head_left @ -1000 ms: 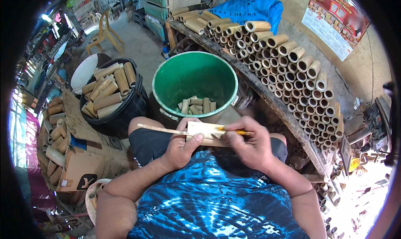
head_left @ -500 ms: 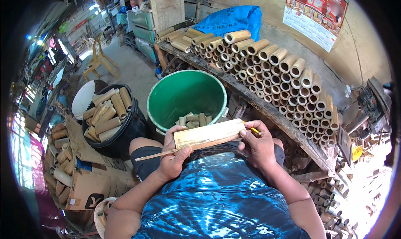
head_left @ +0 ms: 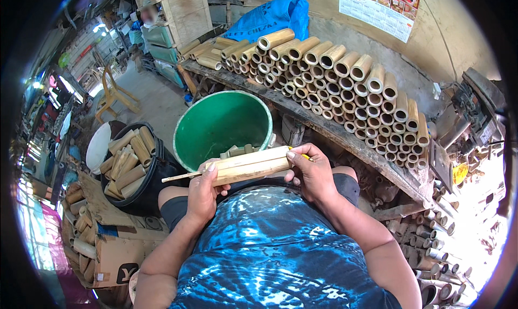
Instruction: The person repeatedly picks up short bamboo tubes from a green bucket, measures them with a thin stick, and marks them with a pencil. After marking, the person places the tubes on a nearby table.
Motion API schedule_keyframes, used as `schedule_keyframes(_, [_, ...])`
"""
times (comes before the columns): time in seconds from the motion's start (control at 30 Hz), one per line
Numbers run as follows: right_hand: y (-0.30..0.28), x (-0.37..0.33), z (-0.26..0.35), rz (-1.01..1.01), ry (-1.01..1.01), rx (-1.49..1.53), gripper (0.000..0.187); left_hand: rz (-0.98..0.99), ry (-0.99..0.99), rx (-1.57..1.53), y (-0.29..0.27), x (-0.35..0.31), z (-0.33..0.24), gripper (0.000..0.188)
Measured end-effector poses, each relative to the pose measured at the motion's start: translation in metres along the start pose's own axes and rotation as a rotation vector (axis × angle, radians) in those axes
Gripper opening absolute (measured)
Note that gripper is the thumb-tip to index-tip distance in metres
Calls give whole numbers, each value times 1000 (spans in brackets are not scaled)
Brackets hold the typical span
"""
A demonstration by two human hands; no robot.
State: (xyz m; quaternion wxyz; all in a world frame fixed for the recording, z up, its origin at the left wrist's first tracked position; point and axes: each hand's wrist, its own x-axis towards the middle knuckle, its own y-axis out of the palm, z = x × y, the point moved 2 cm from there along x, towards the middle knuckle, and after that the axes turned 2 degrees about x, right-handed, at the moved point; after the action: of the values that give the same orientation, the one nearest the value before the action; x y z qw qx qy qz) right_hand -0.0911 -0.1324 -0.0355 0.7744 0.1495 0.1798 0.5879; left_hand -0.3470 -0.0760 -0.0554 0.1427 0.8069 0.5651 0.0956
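A length of bamboo [head_left: 251, 168] lies level above my lap, held at both ends. My left hand [head_left: 204, 193] closes round its left end, thumb on top. A thin bamboo stick [head_left: 181, 177] lies along the piece and sticks out to the left past that hand. At the other end my right hand [head_left: 314, 174] grips the piece between thumb and fingers. A yellow pencil-like thing [head_left: 306, 157] shows among the right fingers, mostly hidden. Just beyond the piece stands a green tub [head_left: 224, 128] with short bamboo pieces in it.
Cut bamboo tubes [head_left: 345, 87] are stacked on a long wooden bench [head_left: 324, 131] at the right. A black bucket [head_left: 162, 174] of bamboo pieces stands left, beside a cardboard box [head_left: 121, 252]. Farther off are a yellow chair [head_left: 116, 96] and a blue sack [head_left: 275, 20].
The bamboo piece has been turned in my hands, so a different side faces up. My left thumb now lies on top of it. The whole view has shifted a little.
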Motion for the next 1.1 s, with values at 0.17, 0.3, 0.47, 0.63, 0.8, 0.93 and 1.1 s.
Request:
schedule_keyframes(0.17, [-9,10,-4,-40,-3,19,14,14,-146,-8,2,9,4,44])
schedule_keyframes(0.3, [-14,9,-7,-41,-85,-10,16,4,33,45,8,8,9,47])
schedule_keyframes(0.47, [-16,2,-5,-27,-161,-33,15,19,199,139,10,3,11,51])
schedule_keyframes(0.63, [-16,-8,-4,-14,-264,-159,16,120,124,72,7,-2,11,51])
schedule_keyframes(0.8, [-14,-13,-5,-7,-312,-202,17,109,237,88,9,-5,10,49])
schedule_keyframes(0.93, [-11,-14,-6,-5,-351,-222,15,90,249,107,8,-6,9,47])
schedule_keyframes(1.1, [-7,-19,-10,-10,-446,-253,18,98,226,157,5,-8,13,46])
